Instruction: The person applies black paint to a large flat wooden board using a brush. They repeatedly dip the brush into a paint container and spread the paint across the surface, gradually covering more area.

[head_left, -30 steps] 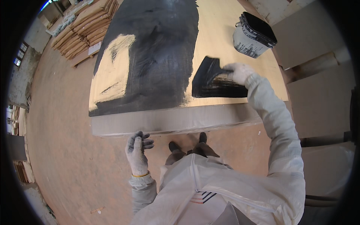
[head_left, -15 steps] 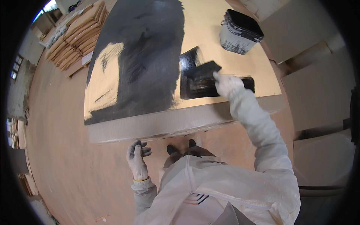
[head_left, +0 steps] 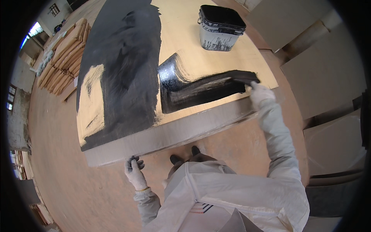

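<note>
My gloved right hand [head_left: 261, 94] grips a wide, black-coated paintbrush [head_left: 245, 81] at the right end of a wet black paint streak [head_left: 205, 92]. The brush lies low on a pale yellow board [head_left: 181, 36], near its right edge; motion blurs the hand slightly. A duller dark coat [head_left: 129, 65] covers much of the board's left side, around a bare pale patch [head_left: 94, 98]. My left hand [head_left: 135, 173], in a white glove with blackened fingertips, hangs by the stack's near edge. Its fingers are loosely bent and apart, holding nothing.
A black-lidded, paint-smeared bucket [head_left: 222, 29] stands on the board's far right. The board tops a grey-sided stack [head_left: 170, 133]. Piled brown packages [head_left: 63, 58] stand at far left, and large grey sheets [head_left: 320, 69] line the right.
My right hand has drawn the brush rightward, and the black streak is now longer and wider. The view has shifted, so the board and bucket appear farther left. My left hand remains loosely open.
</note>
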